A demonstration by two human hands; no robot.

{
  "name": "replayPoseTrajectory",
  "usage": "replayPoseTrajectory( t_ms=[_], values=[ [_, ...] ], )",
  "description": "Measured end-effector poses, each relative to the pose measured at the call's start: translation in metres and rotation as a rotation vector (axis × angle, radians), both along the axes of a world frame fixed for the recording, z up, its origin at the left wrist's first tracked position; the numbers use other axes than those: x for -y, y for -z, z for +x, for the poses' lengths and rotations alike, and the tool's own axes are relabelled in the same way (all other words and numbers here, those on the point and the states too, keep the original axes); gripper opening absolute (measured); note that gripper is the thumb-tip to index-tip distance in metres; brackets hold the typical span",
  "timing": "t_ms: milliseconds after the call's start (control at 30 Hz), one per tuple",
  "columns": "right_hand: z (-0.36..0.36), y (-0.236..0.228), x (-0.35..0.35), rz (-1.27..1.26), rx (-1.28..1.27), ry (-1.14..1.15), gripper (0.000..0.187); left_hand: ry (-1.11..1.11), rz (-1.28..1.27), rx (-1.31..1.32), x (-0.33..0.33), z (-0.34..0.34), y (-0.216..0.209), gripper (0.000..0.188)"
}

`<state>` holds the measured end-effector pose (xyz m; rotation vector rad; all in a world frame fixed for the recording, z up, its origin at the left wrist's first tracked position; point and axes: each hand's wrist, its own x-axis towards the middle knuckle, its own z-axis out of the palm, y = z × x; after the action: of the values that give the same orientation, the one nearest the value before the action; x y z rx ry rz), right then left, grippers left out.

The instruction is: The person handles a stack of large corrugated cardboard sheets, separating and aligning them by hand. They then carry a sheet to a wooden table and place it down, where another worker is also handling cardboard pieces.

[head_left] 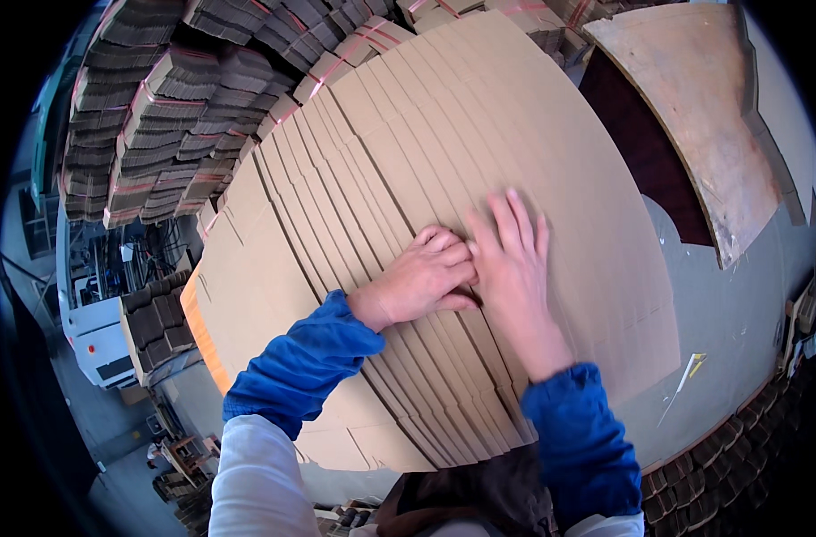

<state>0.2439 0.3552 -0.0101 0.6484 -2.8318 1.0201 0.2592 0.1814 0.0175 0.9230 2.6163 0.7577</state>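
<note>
A wide fan of overlapping flat brown cardboard sheets (596, 295) lies in front of me, their edges stepped in narrow strips across the middle. On these strips rests my left hand (421, 279), its fingers curled in and the thumb pointing right; what the fingertips pinch, if anything, is hidden. Right beside it, touching or nearly touching its fingers, my right hand (513, 268) lies flat on the topmost sheet with fingers stretched out. Blue sleeve covers (305, 358) sit on both forearms.
Strapped bundles of cardboard (162, 116) are piled high at the far left, more along the back. A worn wooden board (694, 107) stands at the far right. A white machine (99, 336) is at the left. More cardboard stacks (721, 456) line the lower right.
</note>
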Motion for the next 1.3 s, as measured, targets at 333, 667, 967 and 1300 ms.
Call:
replayPoseTrajectory(
  t_ms=[333, 667, 967, 1300],
  values=[
    [-0.087, 0.022, 0.055, 0.184, 0.006, -0.117, 0.049, -0.004, 0.046, -0.181, 0.035, -0.033, -0.002, 0.02],
    [-0.089, 0.027, 0.055, 0.23, -0.033, -0.119, 0.048, -0.021, 0.011, -0.17, 0.058, -0.053, 0.009, 0.032],
    [-0.09, 0.026, 0.056, 0.212, -0.043, -0.115, 0.047, -0.026, 0.006, -0.164, 0.06, -0.053, 0.011, 0.032],
    [-0.089, 0.026, 0.056, 0.204, -0.052, -0.109, 0.047, -0.042, 0.031, -0.181, 0.062, -0.051, 0.015, 0.032]
  ],
)
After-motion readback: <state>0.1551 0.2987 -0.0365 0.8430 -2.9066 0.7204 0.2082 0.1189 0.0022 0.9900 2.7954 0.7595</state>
